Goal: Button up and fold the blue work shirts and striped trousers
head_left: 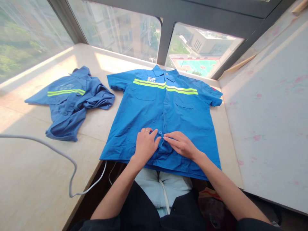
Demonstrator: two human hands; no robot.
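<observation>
A blue short-sleeved work shirt (144, 112) lies spread front side up, collar toward the window, with yellow-green and grey reflective stripes across the chest. Its lower hem hangs over the ledge's near edge. My left hand (146, 142), with a ring on one finger, is closed at the front placket, its thumb and fingers gripping the cloth beside a small button (160, 132). Just right of that button, my right hand (181, 144) pinches the placket between thumb and fingers. The cloth bunches slightly below the fingertips, and the exact grip is partly hidden.
A second blue work shirt (68, 99) lies crumpled on the left of the pale ledge (36, 166). A grey cable (72, 163) loops over the ledge's near edge. Windows (120, 29) stand behind, and a white flower-patterned panel (269, 112) rises at the right.
</observation>
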